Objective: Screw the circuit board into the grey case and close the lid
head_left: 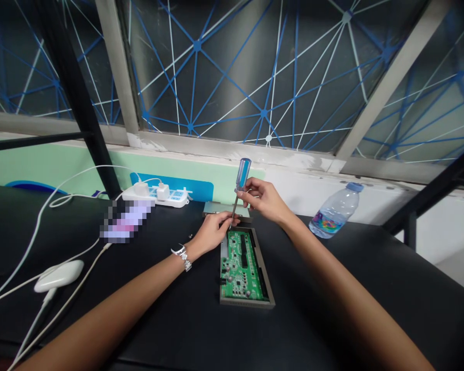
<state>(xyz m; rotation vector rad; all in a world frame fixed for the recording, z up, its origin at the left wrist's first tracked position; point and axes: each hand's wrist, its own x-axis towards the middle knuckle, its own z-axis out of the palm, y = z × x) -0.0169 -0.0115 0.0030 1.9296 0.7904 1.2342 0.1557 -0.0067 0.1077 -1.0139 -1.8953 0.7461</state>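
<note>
My right hand (265, 201) is closed on a screwdriver (243, 174) where its clear and blue handle meets the metal shaft. The tool stands nearly upright, leaning slightly right, with its tip down at the far left corner of an open metal case (271, 299). Inside the case lies a green circuit board (235, 265) with black parts on it. My left hand (212, 232) rests at that same corner, thumb and fingers closed around the lower shaft. Those fingers partly hide the tip and whatever it touches. A bracelet is on my left wrist.
Behind the case lies a flat metal plate (212, 207). Small screws (191, 236) sit left of my left hand. A white power strip (181, 198), a blurred-out phone (127, 221), a white charging device (60, 275) and cables occupy the left. A water bottle (336, 211) leans at right.
</note>
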